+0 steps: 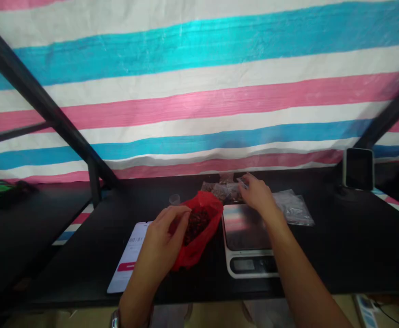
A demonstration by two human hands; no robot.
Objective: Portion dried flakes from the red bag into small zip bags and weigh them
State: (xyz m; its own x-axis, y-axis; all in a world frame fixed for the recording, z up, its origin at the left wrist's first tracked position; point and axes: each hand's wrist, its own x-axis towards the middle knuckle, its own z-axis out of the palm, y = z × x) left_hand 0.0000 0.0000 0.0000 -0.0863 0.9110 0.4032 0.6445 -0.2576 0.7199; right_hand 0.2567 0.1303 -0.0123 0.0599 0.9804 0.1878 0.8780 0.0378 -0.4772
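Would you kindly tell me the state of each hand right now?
Left hand: partly closed at the red bag; whether it grips it cannot be told.
Right hand: partly closed at the small bags; whether it holds one cannot be told.

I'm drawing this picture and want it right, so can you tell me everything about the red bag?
The red bag looks like thin, crinkly plastic. Its mouth is open, showing lots of small dark bits inside. It slumps on the black table between the phone and the scale. The left hand is at its left side, hiding part of it, so I can't tell whether it's gripped.
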